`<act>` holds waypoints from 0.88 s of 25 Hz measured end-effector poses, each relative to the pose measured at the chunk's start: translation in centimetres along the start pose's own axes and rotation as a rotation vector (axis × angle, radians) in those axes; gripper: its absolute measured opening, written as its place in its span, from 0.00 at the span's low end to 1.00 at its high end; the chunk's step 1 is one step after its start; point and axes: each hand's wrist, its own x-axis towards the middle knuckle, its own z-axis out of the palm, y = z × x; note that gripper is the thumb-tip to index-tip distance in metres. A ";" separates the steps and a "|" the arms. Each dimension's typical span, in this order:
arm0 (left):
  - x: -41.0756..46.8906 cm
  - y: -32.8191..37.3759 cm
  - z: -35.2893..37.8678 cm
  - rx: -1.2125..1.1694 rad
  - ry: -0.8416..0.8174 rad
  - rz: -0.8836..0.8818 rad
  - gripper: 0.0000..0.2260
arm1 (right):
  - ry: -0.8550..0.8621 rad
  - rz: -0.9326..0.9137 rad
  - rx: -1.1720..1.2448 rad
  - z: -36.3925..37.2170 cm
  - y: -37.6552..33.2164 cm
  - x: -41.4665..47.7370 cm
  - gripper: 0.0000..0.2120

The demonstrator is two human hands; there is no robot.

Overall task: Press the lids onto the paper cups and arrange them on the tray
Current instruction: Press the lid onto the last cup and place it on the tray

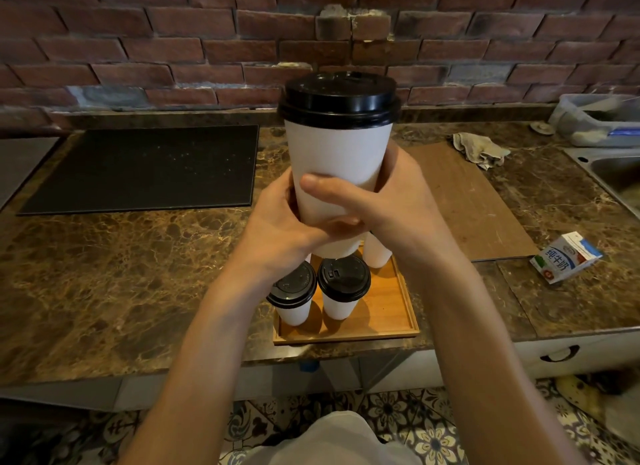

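I hold a white paper cup (337,159) with a black lid (338,99) on it, upright and raised close to the camera. My left hand (280,218) and my right hand (388,201) both wrap its lower half, the right thumb across the front. Below them a wooden tray (391,312) sits at the counter's front edge. Two lidded white cups stand on the tray's left side: one (294,296) at the front left and one (343,288) beside it. A third white cup (377,253) stands behind them, its top hidden by my hands.
A black mat (145,168) lies on the marble counter at the left. A brown board (464,201) and a crumpled rag (479,149) lie to the right, with a milk carton (566,258) on its side. A steel sink (613,173) is at the far right, a brick wall behind.
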 end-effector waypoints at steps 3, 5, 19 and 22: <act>0.2 -0.1 0.4 -0.027 0.071 0.013 0.29 | 0.062 -0.024 -0.039 0.7 0.0 0.1 0.35; 0.2 0.0 0.8 -0.030 0.120 0.008 0.30 | 0.094 -0.044 -0.068 1.2 0.1 0.1 0.37; -0.1 0.4 0.2 0.017 0.101 0.017 0.28 | 0.121 -0.069 -0.022 1.0 -0.5 -0.1 0.34; -0.2 0.5 -0.1 0.026 0.055 0.011 0.28 | 0.081 -0.062 -0.007 0.3 -0.6 0.0 0.33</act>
